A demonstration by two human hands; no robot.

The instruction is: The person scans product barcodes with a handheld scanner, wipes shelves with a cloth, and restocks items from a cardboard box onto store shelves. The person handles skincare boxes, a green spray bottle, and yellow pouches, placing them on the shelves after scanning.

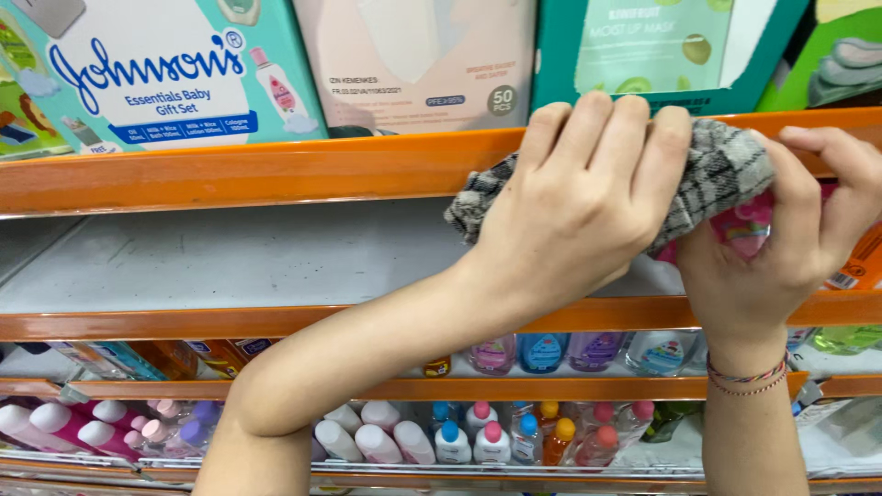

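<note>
My left hand presses a grey plaid cloth over a small pink bottle, its fingers curled over the cloth's top. My right hand, with thin bracelets at the wrist, grips the pink bottle from below and from the right. Most of the bottle is hidden by the cloth and fingers. Both hands are held in front of the orange shelf rail, at the level of the grey shelf board.
Large boxes stand on the shelf above. Lower shelves with orange rails hold rows of small bottles with pink, blue and orange caps. More bottles stand just under the grey board.
</note>
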